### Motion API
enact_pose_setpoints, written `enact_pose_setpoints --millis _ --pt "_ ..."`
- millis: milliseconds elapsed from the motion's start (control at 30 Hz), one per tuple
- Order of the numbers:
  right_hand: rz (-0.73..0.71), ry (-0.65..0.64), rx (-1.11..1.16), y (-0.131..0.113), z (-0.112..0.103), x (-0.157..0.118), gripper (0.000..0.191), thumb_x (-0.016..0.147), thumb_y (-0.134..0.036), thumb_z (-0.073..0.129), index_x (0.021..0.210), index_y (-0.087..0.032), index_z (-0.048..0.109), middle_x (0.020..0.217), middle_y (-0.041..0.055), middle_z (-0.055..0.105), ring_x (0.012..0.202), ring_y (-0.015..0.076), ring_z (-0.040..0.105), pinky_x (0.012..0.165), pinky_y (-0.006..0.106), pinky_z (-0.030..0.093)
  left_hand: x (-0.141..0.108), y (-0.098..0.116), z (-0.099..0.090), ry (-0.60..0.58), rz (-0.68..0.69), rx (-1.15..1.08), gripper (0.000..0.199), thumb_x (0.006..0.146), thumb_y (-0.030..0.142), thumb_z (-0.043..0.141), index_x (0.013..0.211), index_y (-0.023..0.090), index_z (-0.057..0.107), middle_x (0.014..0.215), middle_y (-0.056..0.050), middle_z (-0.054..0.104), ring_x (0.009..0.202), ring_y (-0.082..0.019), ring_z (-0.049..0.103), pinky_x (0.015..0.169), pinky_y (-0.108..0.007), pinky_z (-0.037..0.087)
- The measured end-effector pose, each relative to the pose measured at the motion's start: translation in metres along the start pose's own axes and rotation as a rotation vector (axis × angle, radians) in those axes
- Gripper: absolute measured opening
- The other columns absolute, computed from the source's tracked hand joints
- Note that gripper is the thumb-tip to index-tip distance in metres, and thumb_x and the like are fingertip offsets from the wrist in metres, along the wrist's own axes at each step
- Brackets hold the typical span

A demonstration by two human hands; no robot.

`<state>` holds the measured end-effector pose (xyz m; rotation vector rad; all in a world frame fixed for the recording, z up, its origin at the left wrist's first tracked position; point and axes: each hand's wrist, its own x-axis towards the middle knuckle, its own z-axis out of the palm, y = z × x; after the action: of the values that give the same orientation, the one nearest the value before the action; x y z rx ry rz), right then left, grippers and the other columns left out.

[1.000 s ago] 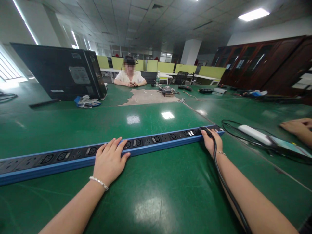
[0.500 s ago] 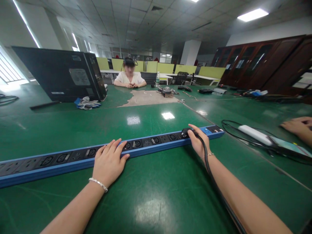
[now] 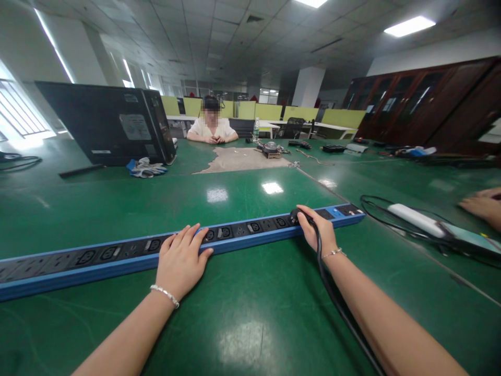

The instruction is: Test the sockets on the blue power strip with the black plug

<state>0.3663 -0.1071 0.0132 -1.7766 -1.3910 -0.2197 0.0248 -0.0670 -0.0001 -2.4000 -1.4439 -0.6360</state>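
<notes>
On the green tabletop [image 3: 250, 303], a black cable [image 3: 325, 277] is led up beside the right forearm to a black plug [image 3: 294, 215]. The plug is pinched between thumb and fingers of the right hand [image 3: 319, 232], which is closed around it, above the right-hand part of a long blue-edged socket strip [image 3: 250, 230]; whether the strip is touched by the prongs cannot be told. The strip is laid slantwise across the tabletop, and its middle is covered by the half-open left hand [image 3: 182, 261], fingers rested on the socket face, thumb set against the near side. To the right, a white bar [image 3: 417, 220] is placed near another person's hands [image 3: 483, 206]. Farther off, gloves [image 3: 146, 168] are left before a black case [image 3: 97, 122]. Beyond, a person in white [image 3: 211, 128] is seated.
</notes>
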Motion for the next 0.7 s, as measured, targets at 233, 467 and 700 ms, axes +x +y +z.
enact_pose_setpoints --millis 233,467,700 --pt "-0.095 -0.021 -0.142 -0.003 0.001 -0.003 0.034 0.085 -0.039 0.044 0.106 -0.026 0.066 0.091 0.003 0.072 0.08 0.0204 0.067 0.071 0.031 0.053 0.0 0.0 -0.001 -0.001 -0.009 -0.014 0.041 0.085 0.038 0.044 0.123 0.024 0.052 0.131 -0.007 0.054 0.121 -0.026 0.047 0.099 -0.044 0.031" --pt "-0.241 0.032 -0.217 0.002 0.008 -0.008 0.035 0.086 -0.035 0.042 0.11 -0.024 0.064 0.101 0.0044 0.069 0.09 0.0204 0.065 0.081 0.033 0.052 0.0 0.002 -0.003 -0.005 -0.009 -0.017 0.041 0.086 0.038 0.044 0.123 0.023 0.052 0.131 -0.007 0.054 0.122 -0.025 0.046 0.099 -0.044 0.031" --pt "-0.273 0.029 -0.289 0.004 0.007 -0.012 0.035 0.088 -0.035 0.041 0.112 -0.022 0.063 0.098 0.0055 0.07 0.087 0.0198 0.066 0.083 0.032 0.05 0.0 0.001 -0.003 -0.007 -0.006 -0.009 0.041 0.086 0.038 0.044 0.123 0.023 0.052 0.132 -0.007 0.053 0.122 -0.026 0.045 0.099 -0.043 0.031"
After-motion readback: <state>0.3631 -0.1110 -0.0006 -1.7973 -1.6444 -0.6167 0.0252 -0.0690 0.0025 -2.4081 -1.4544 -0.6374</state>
